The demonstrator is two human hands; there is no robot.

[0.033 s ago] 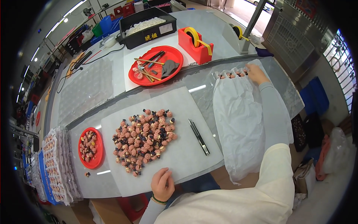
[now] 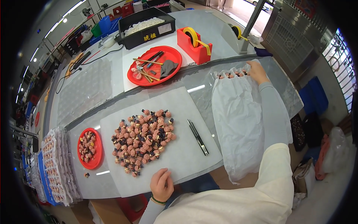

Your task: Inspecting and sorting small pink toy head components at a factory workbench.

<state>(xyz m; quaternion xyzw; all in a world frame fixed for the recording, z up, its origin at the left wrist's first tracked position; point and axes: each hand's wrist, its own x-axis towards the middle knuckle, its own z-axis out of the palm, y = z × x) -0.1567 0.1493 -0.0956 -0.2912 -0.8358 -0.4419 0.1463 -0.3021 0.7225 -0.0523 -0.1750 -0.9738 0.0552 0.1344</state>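
Observation:
My right hand (image 2: 258,72) reaches to the far right of the table. Its fingers are pinched at the end of a row of small pink figures (image 2: 230,75) along the top of a white sheet (image 2: 238,115). What the fingertips hold is hidden. The sheet covers whatever lies below that row, and its near end hangs over the table edge. My left hand (image 2: 162,185) rests at the front edge of a white mat (image 2: 182,164), fingers curled in and nothing visible in them. A large heap of knobbly pink figures with dark tips (image 2: 143,140) lies on the mat.
Two black pens (image 2: 198,137) lie right of the heap. A small red plate (image 2: 98,158) holds more figures; stacked filled trays (image 2: 57,164) stand at left. Behind are a red plate of tools (image 2: 166,79), a red tape dispenser (image 2: 199,54) and a black crate (image 2: 149,37).
The whole view has shifted very slightly. Both hands and the things on the table otherwise look the same.

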